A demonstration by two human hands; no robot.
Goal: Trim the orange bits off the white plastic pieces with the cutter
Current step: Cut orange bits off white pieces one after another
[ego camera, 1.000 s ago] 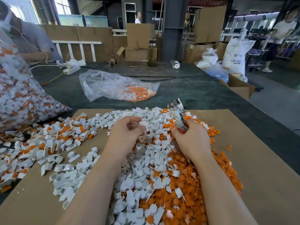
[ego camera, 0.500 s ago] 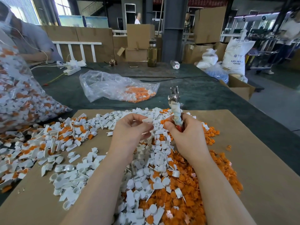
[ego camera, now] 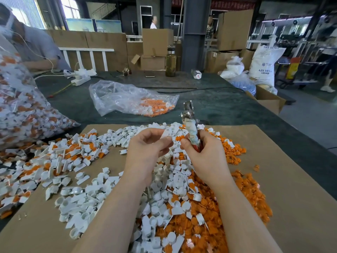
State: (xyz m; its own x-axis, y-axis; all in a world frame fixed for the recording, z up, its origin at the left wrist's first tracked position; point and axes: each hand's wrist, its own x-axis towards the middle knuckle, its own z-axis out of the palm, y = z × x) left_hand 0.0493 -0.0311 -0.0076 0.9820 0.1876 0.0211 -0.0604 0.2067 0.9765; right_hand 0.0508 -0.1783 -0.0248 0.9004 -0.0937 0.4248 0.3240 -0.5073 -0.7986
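Hands work side by side above a heap of parts on a cardboard sheet (ego camera: 284, 179) covering the worktop (ego camera: 218, 110). Left hand (ego camera: 147, 152) pinches one white plastic piece (ego camera: 166, 134) between thumb and fingertips. Right hand (ego camera: 204, 157) grips the cutter (ego camera: 189, 125) by its wrapped handle, metal head upright, just beside the piece. White pieces (ego camera: 87, 203) lie below and left of the hands; orange bits (ego camera: 204, 232) lie below and right. Beyond the hands rests a clear bag (ego camera: 127, 97).
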